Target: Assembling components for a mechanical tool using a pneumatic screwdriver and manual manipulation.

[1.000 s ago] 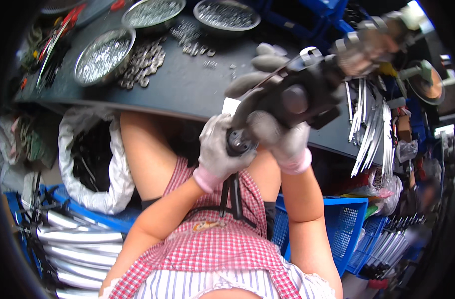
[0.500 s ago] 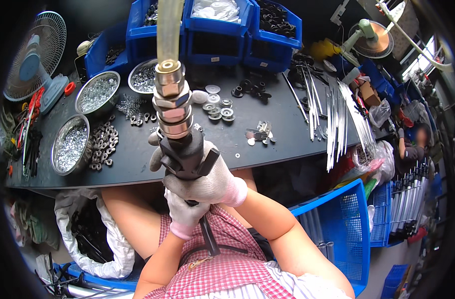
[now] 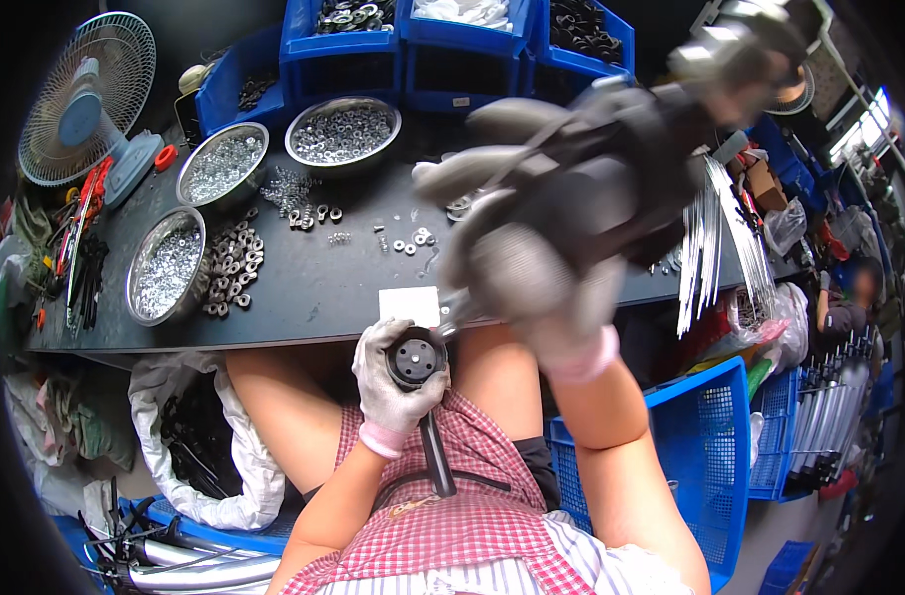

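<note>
My left hand (image 3: 381, 392), in a white work glove, is closed around a black round-headed part (image 3: 416, 361) with small holes in its face. A black tube (image 3: 437, 458) hangs below that hand, and a metal lever (image 3: 460, 309) shows beside the head. My gloved right hand (image 3: 532, 260), raised above the table, grips a black power driver with a metal collar (image 3: 661, 164). Motion smears the tool and much of that hand. A small white card (image 3: 409, 302) lies at the table edge, just beyond my left hand.
Metal bowls of small hardware (image 3: 200, 283) stand at the left, with loose metal nuts (image 3: 236, 266) and springs (image 3: 289, 193) beside them. Blue bins (image 3: 462, 79) line the back. Metal rods (image 3: 710, 248) lie right; a blue basket (image 3: 705, 456) stands below. A fan (image 3: 85, 104) is far left.
My right hand and the driver have swung up and to the right, away from my left hand. The black round head in my left hand is now uncovered. The view has shifted slightly.
</note>
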Demonstrator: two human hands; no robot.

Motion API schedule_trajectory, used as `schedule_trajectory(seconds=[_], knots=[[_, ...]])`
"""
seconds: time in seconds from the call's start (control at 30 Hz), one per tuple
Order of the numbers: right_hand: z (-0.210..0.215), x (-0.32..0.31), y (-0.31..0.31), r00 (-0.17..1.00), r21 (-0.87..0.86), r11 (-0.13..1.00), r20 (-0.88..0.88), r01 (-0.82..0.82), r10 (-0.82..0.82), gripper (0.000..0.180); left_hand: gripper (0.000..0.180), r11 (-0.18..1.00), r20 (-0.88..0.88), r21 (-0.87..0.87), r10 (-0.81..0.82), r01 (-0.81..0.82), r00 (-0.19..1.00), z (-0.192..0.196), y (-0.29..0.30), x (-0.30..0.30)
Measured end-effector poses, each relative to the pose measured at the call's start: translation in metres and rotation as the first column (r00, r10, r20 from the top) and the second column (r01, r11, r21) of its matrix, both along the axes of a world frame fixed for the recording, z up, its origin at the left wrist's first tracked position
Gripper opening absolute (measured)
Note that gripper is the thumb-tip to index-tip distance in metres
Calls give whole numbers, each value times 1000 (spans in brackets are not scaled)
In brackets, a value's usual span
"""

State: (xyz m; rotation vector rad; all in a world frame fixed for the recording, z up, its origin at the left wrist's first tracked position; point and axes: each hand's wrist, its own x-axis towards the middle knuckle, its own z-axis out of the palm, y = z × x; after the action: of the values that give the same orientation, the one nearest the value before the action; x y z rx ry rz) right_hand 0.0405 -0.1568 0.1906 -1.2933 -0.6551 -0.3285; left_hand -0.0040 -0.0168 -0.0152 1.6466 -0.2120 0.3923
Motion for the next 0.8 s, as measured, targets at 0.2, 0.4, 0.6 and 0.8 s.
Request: schedule_trajectory(seconds=[0.2, 0.4, 0.6, 0.8], knots=[[-18, 30, -97, 752, -88, 761, -122, 642, -648, 42, 64, 980, 96, 195, 27, -46, 995, 1, 9, -2], [-102, 65, -202, 367, -785, 143, 113, 603, -923, 51, 62, 984, 79, 174, 34, -47, 996, 9, 7, 0], [-125, 72, -210, 373, -939, -151, 265, 308, -889, 53, 71, 959, 98, 253, 106, -128, 989, 7, 6, -5], [-159, 87, -215, 391, -937, -258, 334, 236, -858, 54, 78, 936, 210, 328, 62, -130, 976, 2, 15, -7]])
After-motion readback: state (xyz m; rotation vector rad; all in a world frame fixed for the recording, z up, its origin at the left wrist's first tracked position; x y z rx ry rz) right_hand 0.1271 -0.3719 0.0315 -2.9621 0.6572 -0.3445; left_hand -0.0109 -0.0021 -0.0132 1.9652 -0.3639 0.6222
